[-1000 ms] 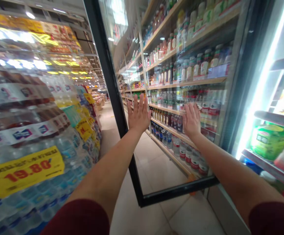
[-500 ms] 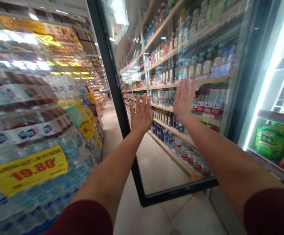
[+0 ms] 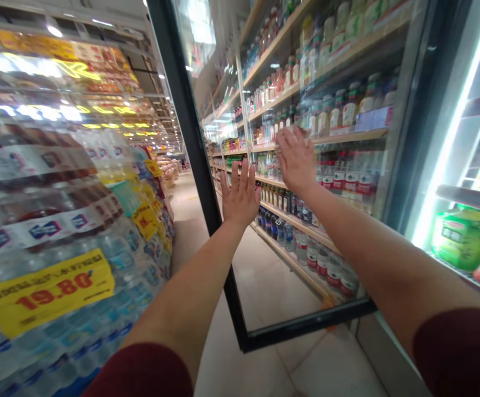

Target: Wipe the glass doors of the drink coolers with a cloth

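Note:
A tall glass fridge door (image 3: 339, 231) with a black frame (image 3: 190, 143) stands swung out in front of me. My left hand (image 3: 240, 196) lies flat against the glass near its left edge, fingers spread. Higher up and to the right, my right hand (image 3: 296, 157) also presses flat on the glass with its fingers stretched out. Neither hand holds anything. Both arms are extended, with dark red sleeves at the bottom of the view.
Stacked packs of bottled water (image 3: 58, 220) with a yellow price tag (image 3: 41, 292) fill the left. Through the glass, wooden shelves of bottled drinks (image 3: 306, 121) line a tiled aisle (image 3: 260, 275). The lit open fridge (image 3: 467, 231) at the right holds green packages.
My right hand has slid up and to the left across the glass. My left hand has stayed almost where it was. The door has swung slightly.

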The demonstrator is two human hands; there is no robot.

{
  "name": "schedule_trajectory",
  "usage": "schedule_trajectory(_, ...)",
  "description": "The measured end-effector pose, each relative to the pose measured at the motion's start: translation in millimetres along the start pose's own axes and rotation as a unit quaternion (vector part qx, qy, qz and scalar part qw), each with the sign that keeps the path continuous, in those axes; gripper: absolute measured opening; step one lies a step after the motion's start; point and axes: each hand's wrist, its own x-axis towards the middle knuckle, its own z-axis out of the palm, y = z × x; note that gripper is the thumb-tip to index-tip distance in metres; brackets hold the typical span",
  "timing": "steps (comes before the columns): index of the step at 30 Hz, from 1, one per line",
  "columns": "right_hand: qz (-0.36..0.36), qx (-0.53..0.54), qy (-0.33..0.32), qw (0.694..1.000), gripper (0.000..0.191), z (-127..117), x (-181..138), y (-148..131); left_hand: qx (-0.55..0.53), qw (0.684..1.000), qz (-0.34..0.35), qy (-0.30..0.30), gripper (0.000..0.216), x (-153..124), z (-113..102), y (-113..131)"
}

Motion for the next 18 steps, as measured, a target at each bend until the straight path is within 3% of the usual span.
schedule_trajectory(3,0.181,0.012,0.1,0.978,0.061,0.9,-3.0,17.7,-0.012,1.0,-0.006,-0.007,0.069,0.2,-0.3,0.3)
schedule_trajectory(4,0.201,0.009,0.11,0.973,0.061,0.8,-6.4,20.4,-0.016,1.0,-0.008,-0.011,0.069,0.4,-0.7,0.6)
schedule_trajectory(5,0.183,0.004,0.101,0.978,0.061,0.4,-11.2,21.1,-0.019,1.0,-0.008,-0.014,0.069,0.5,-1.2,0.8)
schedule_trajectory(9,-0.039,-0.013,-0.023,0.999,0.056,-0.5,-39.9,20.9,-0.026,0.999,-0.008,-0.019,0.068,0.4,-2.4,1.2)
schedule_trajectory(11,0.006,-0.015,0.002,1.0,0.055,1.0,-53.7,30.9,-0.027,0.999,-0.012,-0.019,0.067,0.2,-2.0,1.1)
schedule_trajectory(13,0.158,-0.021,0.098,0.982,0.058,3.2,-65.7,45.0,-0.027,0.999,-0.013,-0.019,0.068,0.1,-1.3,1.0)
schedule_trajectory(15,0.234,-0.026,0.149,0.96,0.063,4.8,-78.0,54.2,-0.025,0.999,-0.012,-0.018,0.068,0.2,-0.6,1.0)
schedule_trajectory(16,0.219,-0.026,0.139,0.965,0.064,5.0,-84.9,55.2,-0.024,0.999,-0.011,-0.017,0.068,0.3,-0.4,1.0)
schedule_trajectory(18,0.116,-0.016,0.067,0.991,0.061,4.3,-99.2,52.3,-0.023,0.999,-0.011,-0.019,0.068,0.7,-0.4,0.8)
